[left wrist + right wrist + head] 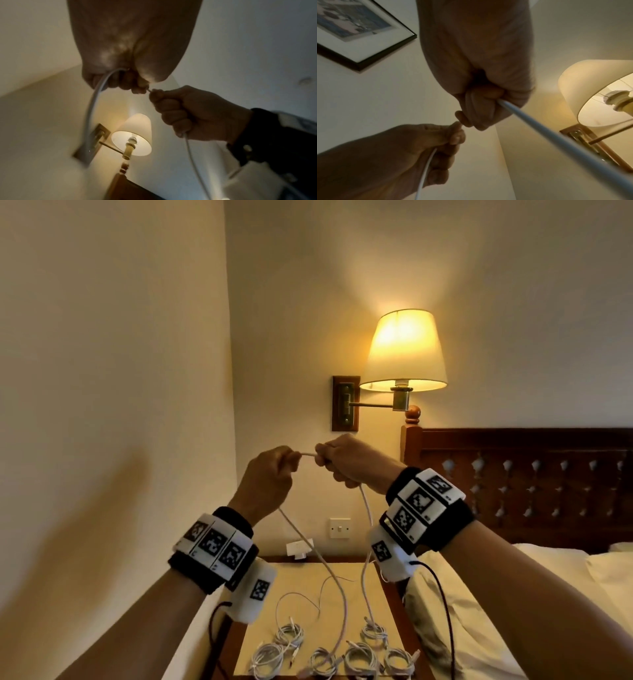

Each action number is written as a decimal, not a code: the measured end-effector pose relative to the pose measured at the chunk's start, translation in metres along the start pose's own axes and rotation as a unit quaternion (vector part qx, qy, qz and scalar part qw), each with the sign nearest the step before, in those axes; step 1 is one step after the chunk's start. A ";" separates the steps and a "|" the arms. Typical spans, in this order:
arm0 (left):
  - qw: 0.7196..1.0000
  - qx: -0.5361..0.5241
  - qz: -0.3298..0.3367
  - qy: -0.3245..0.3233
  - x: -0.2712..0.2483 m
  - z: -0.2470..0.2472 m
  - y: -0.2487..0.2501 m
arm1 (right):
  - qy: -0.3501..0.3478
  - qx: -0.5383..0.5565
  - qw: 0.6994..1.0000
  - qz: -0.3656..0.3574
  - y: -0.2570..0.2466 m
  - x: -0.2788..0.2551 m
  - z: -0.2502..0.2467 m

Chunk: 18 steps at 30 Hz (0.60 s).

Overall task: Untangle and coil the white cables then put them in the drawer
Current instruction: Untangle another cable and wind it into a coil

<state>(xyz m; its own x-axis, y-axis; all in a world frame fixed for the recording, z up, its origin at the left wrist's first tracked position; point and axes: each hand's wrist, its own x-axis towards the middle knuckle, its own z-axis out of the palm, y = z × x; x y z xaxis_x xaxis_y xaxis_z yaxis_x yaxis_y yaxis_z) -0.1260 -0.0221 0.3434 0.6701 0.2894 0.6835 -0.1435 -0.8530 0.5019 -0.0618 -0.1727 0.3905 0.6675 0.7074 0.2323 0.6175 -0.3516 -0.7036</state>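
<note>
Head view: raised hands in front of a cream wall, seen from above and behind.
Left hand: fingers curled round the white cable, gripping it at chest height.
Span between fists: short, nearly level, both fists almost touching.
Right hand: also closed round the same cable, just beside the left.
Hanging strands: one from each fist, dropping to the bedside table below.
Coiled cables: several finished bundles in a row along the table's near edge, loose thin loops behind them.
Drawer: not visible in any view.
Wall lamp: lit, behind and right of the hands.
Bed: right of the table, pillow touching its side.
Risk, drag: probably, pulling upward could sweep dangling ends through finished coils and loosen them.
Risk, slip: a thin smooth cord could slide from either fist and fall off the table.
Risk, snag: hidden knots lower down could tighten under tension.
</note>
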 end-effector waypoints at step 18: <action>0.979 -0.146 0.000 -0.144 -0.003 -0.035 0.044 | 0.052 -0.059 0.993 -0.088 -0.009 -0.005 -0.018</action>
<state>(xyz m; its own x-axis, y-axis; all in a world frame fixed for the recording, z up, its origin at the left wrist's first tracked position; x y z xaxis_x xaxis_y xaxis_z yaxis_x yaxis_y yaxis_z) -0.1598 -0.0452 0.3817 0.8412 0.1195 0.5273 -0.3179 -0.6796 0.6611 -0.0634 -0.1838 0.4078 0.5808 0.6991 0.4171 0.7688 -0.3025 -0.5634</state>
